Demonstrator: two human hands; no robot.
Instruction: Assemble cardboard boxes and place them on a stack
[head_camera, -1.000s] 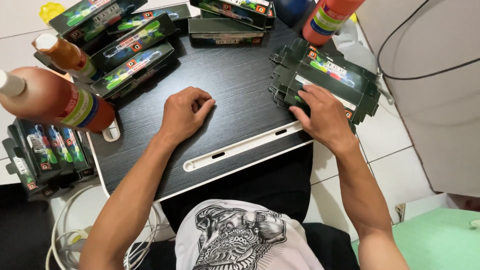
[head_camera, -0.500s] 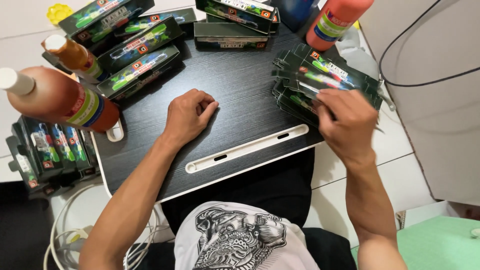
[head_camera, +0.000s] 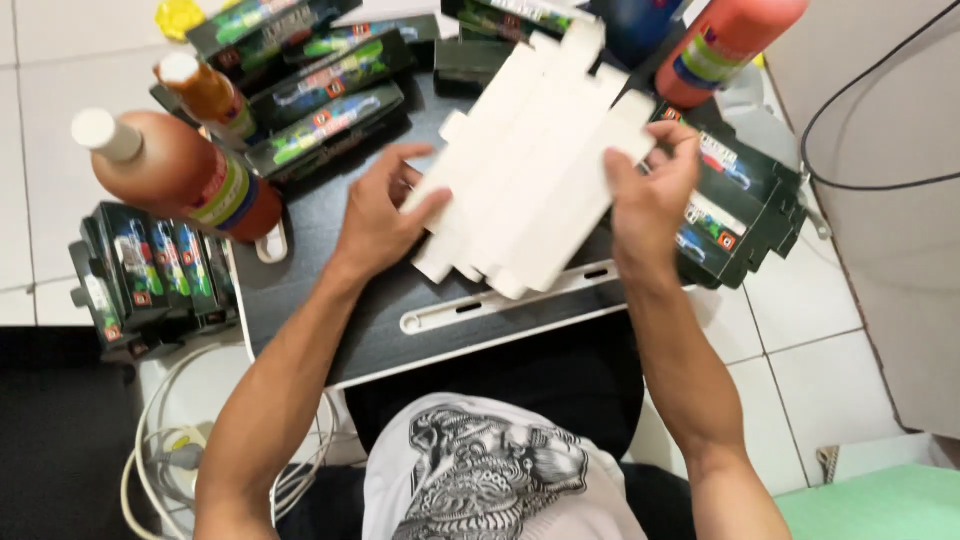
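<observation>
Now both hands, left hand (head_camera: 375, 215) and right hand (head_camera: 650, 200), grip a flattened white carton (head_camera: 530, 160) running diagonally, lower-left to upper-right.

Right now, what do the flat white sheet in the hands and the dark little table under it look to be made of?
Flat white sheet: looks like thin matte cardboard, an unfolded box blank, judging by its cut tabs and crease lines. Left hand and right hand hold its edges. Table: probably laminated board with a dark wood-grain finish and a pale edge; the white slotted strip looks like plastic.
</observation>
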